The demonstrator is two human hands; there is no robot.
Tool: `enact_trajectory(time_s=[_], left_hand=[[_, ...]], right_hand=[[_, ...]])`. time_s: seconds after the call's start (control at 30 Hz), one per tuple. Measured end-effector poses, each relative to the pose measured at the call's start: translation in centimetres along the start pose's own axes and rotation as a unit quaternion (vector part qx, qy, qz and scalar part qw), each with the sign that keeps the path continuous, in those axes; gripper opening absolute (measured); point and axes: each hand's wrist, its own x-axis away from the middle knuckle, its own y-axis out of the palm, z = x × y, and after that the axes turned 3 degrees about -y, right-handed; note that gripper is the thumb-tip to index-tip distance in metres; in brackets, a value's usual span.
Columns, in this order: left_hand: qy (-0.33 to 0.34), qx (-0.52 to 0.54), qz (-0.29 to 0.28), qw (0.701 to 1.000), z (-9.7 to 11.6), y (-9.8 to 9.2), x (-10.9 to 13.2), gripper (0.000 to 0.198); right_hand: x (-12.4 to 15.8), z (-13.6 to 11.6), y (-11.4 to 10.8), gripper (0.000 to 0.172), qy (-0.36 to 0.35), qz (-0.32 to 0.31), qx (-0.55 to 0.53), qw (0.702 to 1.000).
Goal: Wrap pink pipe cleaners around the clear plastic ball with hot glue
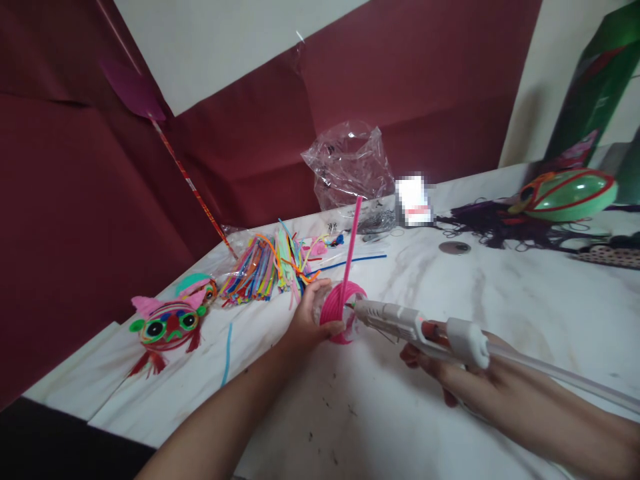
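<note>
My left hand (313, 313) is closed round a small clear cup (354, 327) partly covered with rows of pink pipe cleaner (333, 308). One straight end of the pink pipe cleaner stands up above the cup. In my right hand (450, 373) is a white hot glue gun (395, 319) with a long glue stick (560, 379) coming out of its back. The gun's nozzle points left, at or very close to the pink rows; whether it touches them I cannot tell.
Bundles of coloured pipe cleaners (255, 270) lie behind my left hand. A decorated animal face (167, 327) sits at left, a blue pipe cleaner (227, 353) near it. Farther back are a clear plastic bag (347, 167), dark threads (493, 223) and a green craft piece (573, 195).
</note>
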Motion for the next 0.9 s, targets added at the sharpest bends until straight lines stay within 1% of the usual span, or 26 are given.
enact_trajectory(time_s=[0.27,0.47,0.7,0.9], left_hand=[[0.017,0.003,0.012,1.0,0.19,0.04,0.07,0.084],[0.008,0.011,0.007,1.0,0.2,0.08,-0.05,0.088],[0.02,0.006,0.011,1.0,0.33,0.18,0.03,0.088],[0.008,-0.001,0.016,1.0,0.45,0.19,-0.01,0.089]], right_hand=[[-0.2,-0.55,-0.01,0.022,0.01,0.022,-0.003,1.0],[0.05,-0.48,0.18,0.025,0.002,0.016,-0.001,1.0],[0.02,-0.24,-0.15,0.023,0.003,0.011,0.011,1.0],[-0.02,-0.39,0.13,0.024,0.006,0.005,0.013,1.0]])
